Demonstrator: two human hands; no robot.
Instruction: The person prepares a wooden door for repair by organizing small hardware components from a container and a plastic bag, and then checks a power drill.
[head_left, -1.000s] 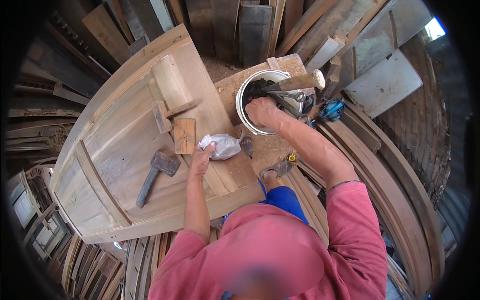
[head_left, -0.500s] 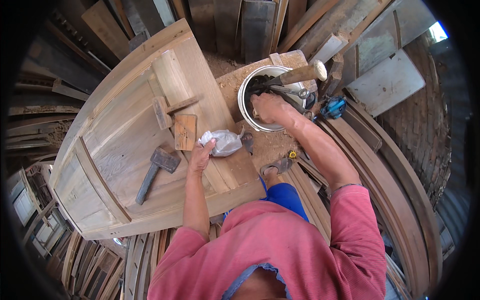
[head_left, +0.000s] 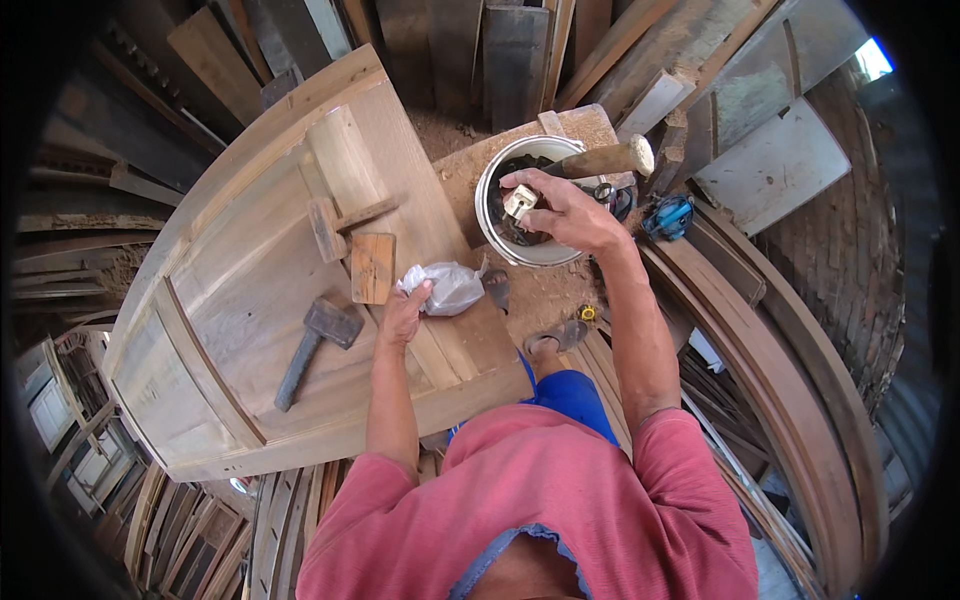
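My left hand (head_left: 403, 312) is closed on a crumpled whitish plastic bag (head_left: 450, 287), held over the edge of a panelled wooden door (head_left: 440, 215). Above the white bucket (head_left: 487, 222), my right hand (head_left: 568, 212) grips a small cream-coloured block-like piece (head_left: 519, 202) with a dark slot; its exact kind is unclear. A thick wooden handle (head_left: 605, 160) leans out over the bucket's rim, among dark tools partly hidden by my hand. On the door lie a dark mallet (head_left: 332, 322), a lighter wooden mallet (head_left: 325, 230) and a rectangular wood block (head_left: 373, 268).
The bucket stands on a sawdust-covered board (head_left: 470, 155). To its right are a blue power tool (head_left: 668, 216) and long stacked planks (head_left: 770, 320). A yellow tape measure (head_left: 587, 313) lies near my sandalled foot (head_left: 556, 336). Boards (head_left: 515, 65) lean along the far side.
My right hand has come up from inside the bucket, and the cream piece now shows in its fingers. My left hand and the bag have barely moved.
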